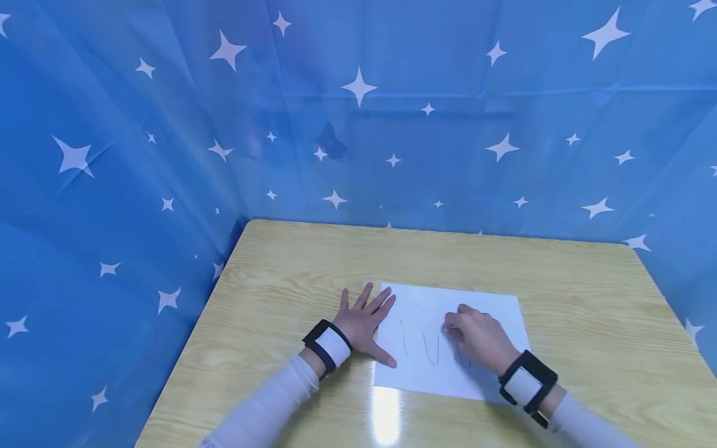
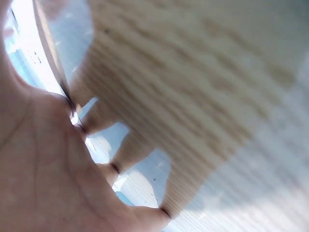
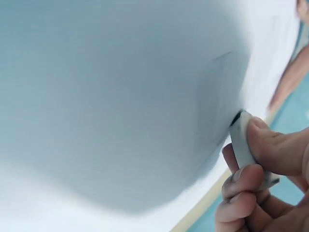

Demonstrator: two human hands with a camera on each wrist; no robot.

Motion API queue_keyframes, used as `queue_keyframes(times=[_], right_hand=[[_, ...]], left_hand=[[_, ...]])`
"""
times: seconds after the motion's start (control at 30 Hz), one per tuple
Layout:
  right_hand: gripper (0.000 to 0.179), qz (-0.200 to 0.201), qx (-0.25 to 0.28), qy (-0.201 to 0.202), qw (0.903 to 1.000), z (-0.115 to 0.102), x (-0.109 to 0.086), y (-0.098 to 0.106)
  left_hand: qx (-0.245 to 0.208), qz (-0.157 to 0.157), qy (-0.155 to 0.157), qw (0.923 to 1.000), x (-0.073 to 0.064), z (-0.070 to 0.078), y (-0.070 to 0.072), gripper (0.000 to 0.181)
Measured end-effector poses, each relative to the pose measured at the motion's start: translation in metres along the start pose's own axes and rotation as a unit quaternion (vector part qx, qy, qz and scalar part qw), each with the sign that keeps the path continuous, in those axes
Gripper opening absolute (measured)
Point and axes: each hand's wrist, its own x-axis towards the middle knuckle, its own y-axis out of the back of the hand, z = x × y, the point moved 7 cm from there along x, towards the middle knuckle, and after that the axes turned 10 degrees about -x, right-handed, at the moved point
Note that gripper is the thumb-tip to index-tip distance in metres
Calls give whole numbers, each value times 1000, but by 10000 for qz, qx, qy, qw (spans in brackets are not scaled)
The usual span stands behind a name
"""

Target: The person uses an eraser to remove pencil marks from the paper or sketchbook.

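Observation:
A white sheet of paper point(image 1: 414, 373) with several thin dark pencil strokes lies on the wooden table. Fingers spread wide, my left hand point(image 1: 361, 323) rests at the sheet's left edge, its thumb and some fingertips over the paper. The left wrist view shows its palm point(image 2: 53, 164) close up, with the fingertips down on the surface. Over the right half of the paper, my right hand point(image 1: 478, 336) pinches a small white eraser point(image 3: 245, 145) between thumb and curled fingers. The eraser's darkened end is right at the paper, close to a faint stroke. In the head view the hand hides the eraser.
The light wooden table point(image 1: 269, 280) extends around the paper on all sides. Behind it and at both sides hangs a blue curtain point(image 1: 426, 149) with white stars. A bright reflection point(image 1: 386, 414) shows on the tabletop below the sheet. Both wrists wear black-and-white bands.

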Motion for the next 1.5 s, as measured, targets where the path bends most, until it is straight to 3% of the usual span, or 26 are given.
queue_keyframes(times=[0.1,0.2,0.33,0.5,0.6,0.7,0.97,1.07,1.13,1.23,1.37,1.5], right_hand=[[18,98,-24,-239,9997,26,-12,5],[17,168,67,-204,9996,27,-10,10],[12,280,327,-149,9990,-8,11,14],[9,295,381,497,9976,-72,35,7],[11,221,104,612,9978,-83,36,-4],[11,238,-89,395,9989,-67,28,-7],[13,526,-459,-253,9972,17,-21,3],[12,590,-547,-180,9966,22,-23,7],[11,490,-508,-117,9974,11,-15,7],[12,360,-333,94,9988,-23,4,5],[11,542,-194,836,9948,-76,27,-1],[10,824,-400,1274,9876,-92,33,-3]], left_hand=[[58,44,30,10000,-4,-5,8,131],[108,49,81,9999,-4,-10,8,131],[38,-8,86,10000,-4,-9,5,129],[-77,62,16,9999,1,-4,-4,129],[-72,3,-11,10000,4,4,-8,127],[52,14,8,10000,4,6,-8,127],[6,-10,-2,10000,4,-4,-6,133],[100,-27,43,9999,1,-7,-2,132],[104,-34,69,9999,-2,-8,1,132],[142,-32,103,9998,-5,-5,4,130],[166,-71,150,9997,-4,-1,3,127],[194,-51,151,9997,-1,-1,1,127]])
